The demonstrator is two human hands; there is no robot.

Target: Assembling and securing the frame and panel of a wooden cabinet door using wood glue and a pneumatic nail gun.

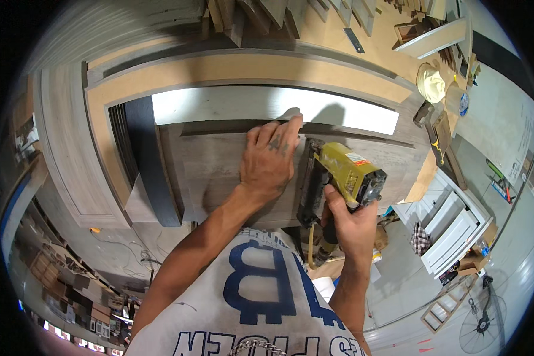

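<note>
My right hand (351, 221) is wrapped round the handle of a yellow-green nail gun (347, 172) with a black magazine. Its black nose end rests at or just over a grey wood-grain panel (219, 160), near the panel's far edge; whether it touches I cannot tell. My left hand (270, 155) lies on the same panel, left of the tool, fingers stretched forward over a thin grey strip (213, 129) along that edge. The fingertips reach the near edge of a long white board (231, 105). Left of the panel runs a dark board (148, 154).
A tan-edged frame (219, 66) surrounds the boards at the far side. Farther back lie wood offcuts (267, 15) and a small dark square tool (354, 40). A hammer (423, 114) and tape roll (461, 103) sit at right. White cabinet doors (451, 225) stand below.
</note>
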